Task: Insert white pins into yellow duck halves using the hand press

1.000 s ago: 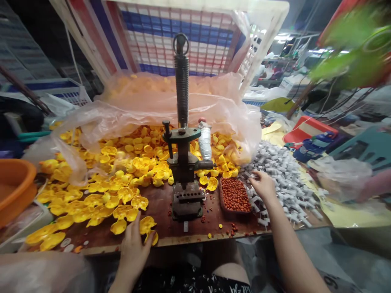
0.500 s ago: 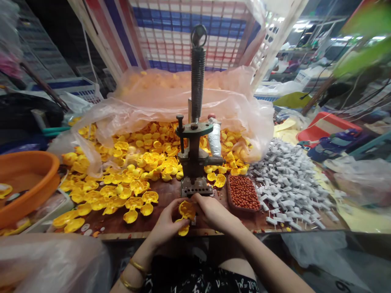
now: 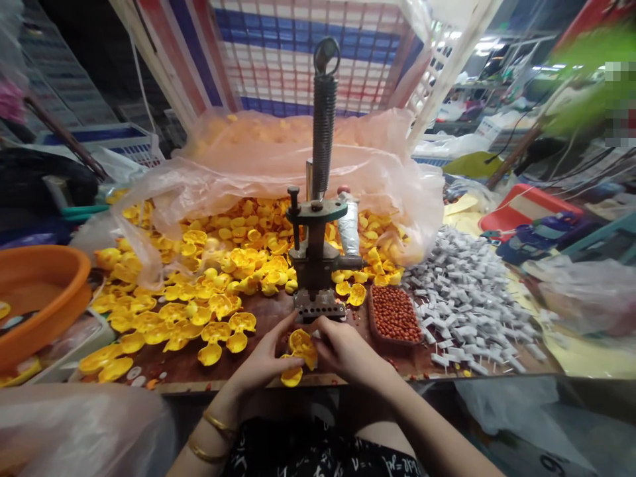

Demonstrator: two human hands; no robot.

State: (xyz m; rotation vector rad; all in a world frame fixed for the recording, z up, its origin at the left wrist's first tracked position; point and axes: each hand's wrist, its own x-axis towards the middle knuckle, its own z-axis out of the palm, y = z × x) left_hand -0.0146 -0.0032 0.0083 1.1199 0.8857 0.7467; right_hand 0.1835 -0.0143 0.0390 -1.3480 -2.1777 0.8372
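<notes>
My left hand (image 3: 268,354) grips a yellow plastic shell (image 3: 301,346) near the table's front edge, its thumb lying across the piece. The shell has an open, cup-like upper part and a smaller lobe hanging below the thumb. My right hand (image 3: 350,350) is beside the shell's right side with its fingers curled in; whatever is between them is hidden. Just beyond both hands stands a hand press (image 3: 318,258) with a tall spring (image 3: 322,132) and a metal block (image 3: 320,306) at its foot.
Many yellow shells (image 3: 183,318) spread leftward and back under a pink plastic bag (image 3: 298,162). To the right are a tray of small red-brown beads (image 3: 395,313) and a heap of grey pieces with thin pins (image 3: 477,298). An orange basin (image 3: 44,291) stands at far left.
The yellow shell and my left hand have shifted slightly left and tilted. My right hand's fingers have drawn a little away from the shell's top. The press has not moved.
</notes>
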